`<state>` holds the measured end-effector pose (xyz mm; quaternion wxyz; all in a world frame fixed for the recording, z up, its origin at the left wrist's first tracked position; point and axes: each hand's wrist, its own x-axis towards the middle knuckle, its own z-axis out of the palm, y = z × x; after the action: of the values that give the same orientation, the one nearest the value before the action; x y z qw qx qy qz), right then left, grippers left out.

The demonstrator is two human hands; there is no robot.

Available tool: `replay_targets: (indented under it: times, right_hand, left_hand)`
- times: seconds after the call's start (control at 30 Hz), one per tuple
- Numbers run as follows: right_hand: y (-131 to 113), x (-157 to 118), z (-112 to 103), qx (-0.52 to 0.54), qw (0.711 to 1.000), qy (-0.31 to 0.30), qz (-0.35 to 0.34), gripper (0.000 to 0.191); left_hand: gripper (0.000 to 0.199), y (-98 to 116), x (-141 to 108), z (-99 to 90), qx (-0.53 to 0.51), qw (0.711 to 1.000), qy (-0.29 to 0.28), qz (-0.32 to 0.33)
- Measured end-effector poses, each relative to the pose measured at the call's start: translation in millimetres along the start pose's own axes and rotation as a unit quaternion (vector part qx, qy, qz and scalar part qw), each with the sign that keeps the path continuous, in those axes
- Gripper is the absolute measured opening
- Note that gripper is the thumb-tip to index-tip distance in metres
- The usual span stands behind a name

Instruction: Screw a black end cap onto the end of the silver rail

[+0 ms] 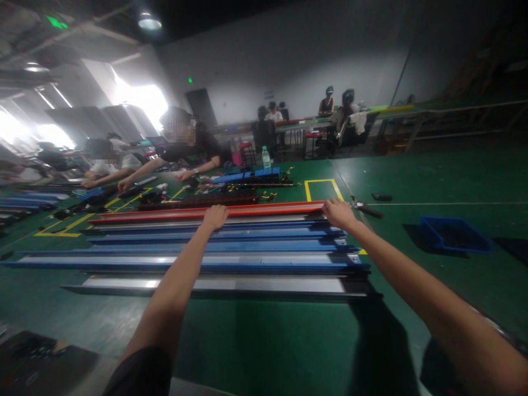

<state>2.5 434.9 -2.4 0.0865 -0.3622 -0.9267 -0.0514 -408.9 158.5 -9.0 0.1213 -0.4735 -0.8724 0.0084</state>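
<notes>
A long orange channel rail (272, 209) lies crosswise on the green table, at the far side of a row of similar rails. My left hand (215, 217) is closed over its middle part, fingertips hidden behind the edge. At its right end, my right hand (338, 213) has its fingers bent round the rail. Nearer to me are blue channel rails (264, 245), a longer blue one (231, 259) reaching far left, and a grey channel rail (264, 284) in front. All lie roughly parallel.
A blue tray (454, 235) stands at the right. Near my right hand lie a dark-handled tool (369, 210) and a small black object (381, 196). Beyond the rails are a bottle (266, 158), dark strips with loose wires, and a co-worker (193, 146) with arms over the table.
</notes>
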Motion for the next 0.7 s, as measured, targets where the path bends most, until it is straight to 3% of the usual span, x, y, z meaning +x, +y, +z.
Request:
replay_targets:
  times: [0.3,0.7]
  right_hand:
    - [15.0,29.0,33.4,0.018,0.998,-0.051,-0.008,0.045]
    - [21.6,41.0,49.9,0.042,0.996,-0.076,0.003,0.056]
  left_hand:
    - [0.04,4.8,33.8,22.1,-0.024,0.993,-0.107,-0.043]
    - [0.04,1.2,64.5,44.6,-0.05,0.988,-0.127,-0.074]
